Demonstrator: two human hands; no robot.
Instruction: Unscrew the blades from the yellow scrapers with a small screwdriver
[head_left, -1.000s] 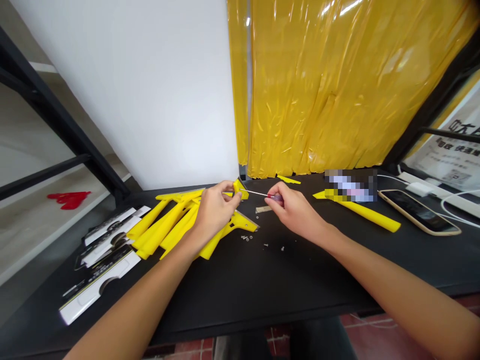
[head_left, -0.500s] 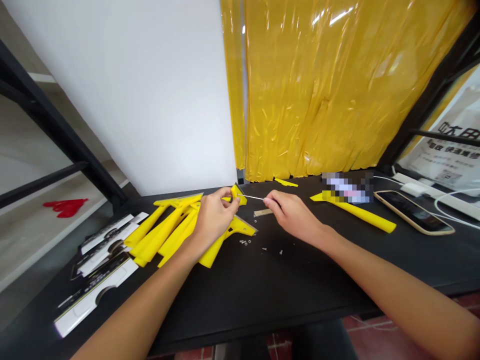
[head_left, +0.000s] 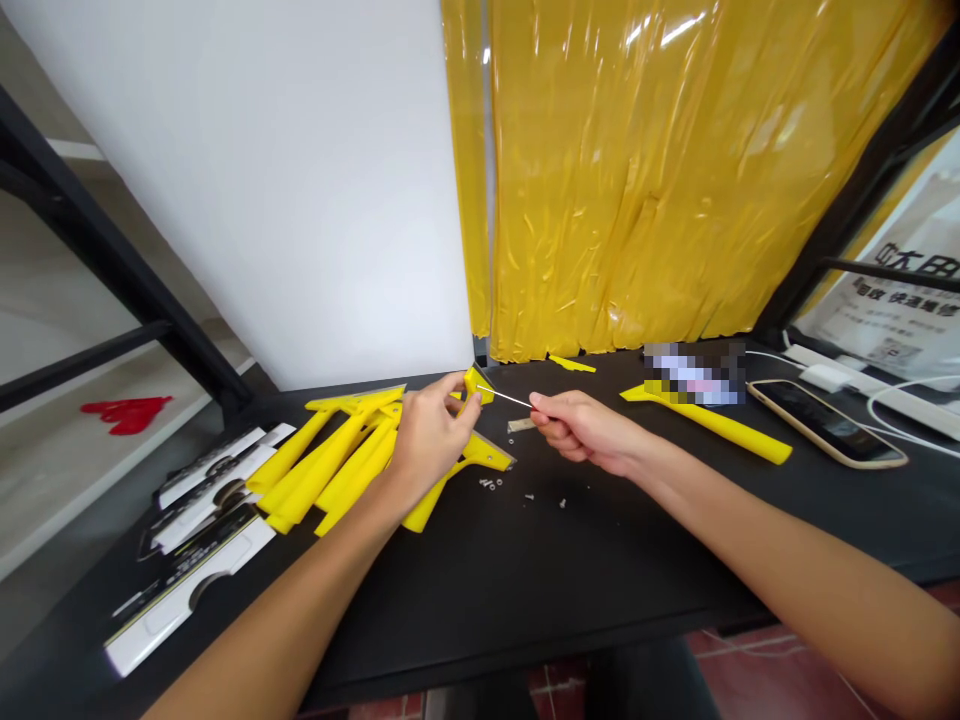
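Observation:
My left hand [head_left: 436, 425] is closed around a yellow scraper [head_left: 480, 384], its head tilted up past the fingertips. My right hand [head_left: 589, 428] grips a screwdriver [head_left: 508, 398] with a thin metal shaft, and a bit of red handle shows at the fingers. The shaft's tip meets the scraper head. Several more yellow scrapers [head_left: 300, 445] lie piled beside and under my left forearm, one with its blade end [head_left: 487, 455] pointing right. Small screws [head_left: 562, 503] and nuts [head_left: 499, 483] are scattered on the black tabletop [head_left: 525, 590] below my hands.
A flat strip [head_left: 519, 426] lies behind my right hand. To the right are a yellow handle piece [head_left: 727, 430], a phone [head_left: 829, 425] and white cables. White-and-black cartons [head_left: 195, 590] sit at left. A small yellow piece [head_left: 574, 365] rests near the yellow curtain [head_left: 637, 200].
My right hand has turned over at the wrist and shifted slightly right and down, showing the red handle. The screwdriver tip stays at the scraper head; my left hand is nearly still.

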